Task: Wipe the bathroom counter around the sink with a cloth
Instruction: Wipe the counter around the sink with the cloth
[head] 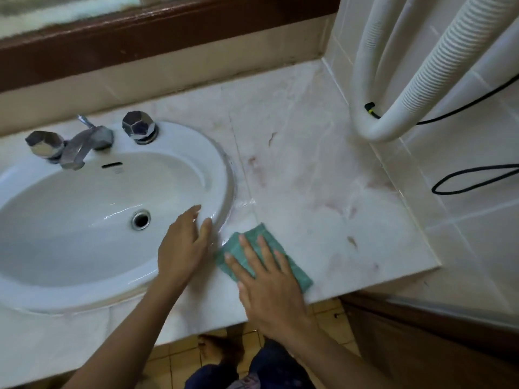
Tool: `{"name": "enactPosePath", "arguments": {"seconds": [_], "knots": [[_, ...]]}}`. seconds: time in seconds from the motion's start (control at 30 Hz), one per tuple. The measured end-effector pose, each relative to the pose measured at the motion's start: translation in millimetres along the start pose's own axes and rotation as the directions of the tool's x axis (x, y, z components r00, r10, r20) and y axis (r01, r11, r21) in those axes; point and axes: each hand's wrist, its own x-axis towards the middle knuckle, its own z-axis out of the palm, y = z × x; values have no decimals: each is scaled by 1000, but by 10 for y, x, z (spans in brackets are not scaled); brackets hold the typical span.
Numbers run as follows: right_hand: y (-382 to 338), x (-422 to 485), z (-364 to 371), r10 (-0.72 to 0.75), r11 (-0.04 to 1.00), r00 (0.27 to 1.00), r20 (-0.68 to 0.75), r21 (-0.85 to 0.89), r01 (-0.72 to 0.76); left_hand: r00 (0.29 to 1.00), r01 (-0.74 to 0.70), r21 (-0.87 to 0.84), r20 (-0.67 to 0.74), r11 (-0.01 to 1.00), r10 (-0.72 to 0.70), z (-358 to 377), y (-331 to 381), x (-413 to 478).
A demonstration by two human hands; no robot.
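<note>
Right hand [269, 284]: open, palm down, fingers straight and spread, pressing flat on the cloth [299, 272].
Cloth: green, folded, lying on the counter [309, 178] at its front edge, just right of the sink [219, 164].
Left hand [182, 248]: open, fingers straight, resting on the sink's right rim, just beside the cloth and holding nothing.
Counter: pale marble with pink veining, wet sheen beside the sink rim.
Sink: white oval basin, set into the counter's left part; drain [140, 219] in the bowl.
Faucet [81, 144]: chrome, at the back rim between two faceted knobs [139, 126].
Hose [421, 80]: white, corrugated, looped over the back right corner.
Cable [463, 181]: black, against the right wall tiles.
</note>
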Motion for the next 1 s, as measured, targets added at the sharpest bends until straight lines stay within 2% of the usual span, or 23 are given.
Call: {"name": "enactPosePath", "arguments": {"seconds": [0.07,0.1,0.2,0.3,0.37,0.4,0.5,0.57,0.77,0.93,1.0], "knots": [[403,-54,-63,-39,999,999,8,-2,39,998,-56,103,12,993,55,-80,-202,-232],[634,3,-105,-2,1000,1000,-7,-19,2,997,-79,133,-3,988,81,-119,-319,-355],[1104,357,-272,281,959,957,-74,-5,-283,993,-47,120,-103,992,59,-227,-611,-714],[1016,729,-292,479,878,871,-111,48,-476,989,7,91,-147,996,7,-312,-808,-943],[708,819,-244,562,827,821,-100,77,-557,986,0,77,-167,997,13,-344,-920,-1036],[519,812,-198,556,831,825,-96,80,-551,982,2,61,-187,998,9,-364,-976,-1072],[-112,620,-33,430,903,899,-79,54,-427,961,41,-6,-274,999,-41,-462,-1219,-1175],[-519,457,92,425,904,903,-62,67,-421,935,95,-84,-335,992,-118,-576,-1482,-1244],[-1677,187,391,502,864,864,-51,72,-498,798,269,-202,-501,942,-335,-1178,-2608,-1419],[-2545,200,637,579,812,814,39,52,-581,669,404,-235,-583,884,-461,-1726,-3697,-1440],[-2941,192,758,552,832,833,45,42,-553,624,479,-230,-590,847,-513,-1965,-4117,-1376]]}}
